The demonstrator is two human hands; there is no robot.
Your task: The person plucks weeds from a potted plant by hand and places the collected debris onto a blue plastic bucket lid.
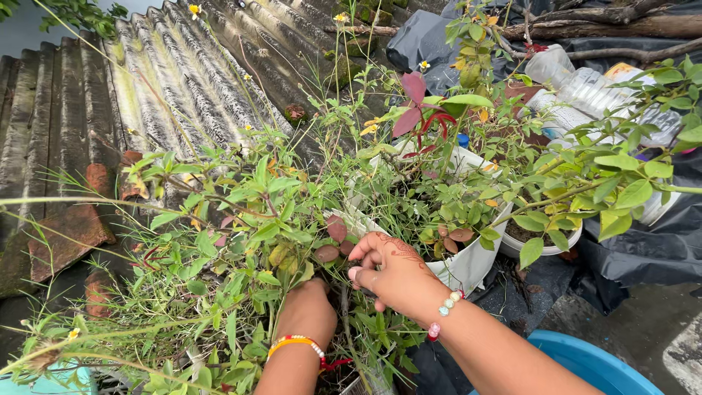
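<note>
- The person's left hand, with an orange and red-beaded bangle at the wrist, reaches down into a dense tangle of thin green stems and leaves at the near centre of the scene; its fingers are buried in the foliage, so whether they are closed on anything cannot be told.
- The right hand, patterned with dark henna and wearing a pale bead bracelet, sits just right of the left hand; its fingers are curled and pressed together among the same stems, seemingly pinching something thin, though leaves hide exactly what.
- Just beyond the right hand, touching the foliage, stands a white plastic pot holding a small-leaved shrub with a few reddish leaves.
- Right of it is a second white round pot with dark soil and a leafy branch leaning right.
- Far left, a weathered grey corrugated roofing sheet slopes away, mossy in places.
- Far right, clear plastic bottles lie on black plastic sheeting.
- At the near right edge, the rim of a blue plastic tub shows beneath the right forearm.
</note>
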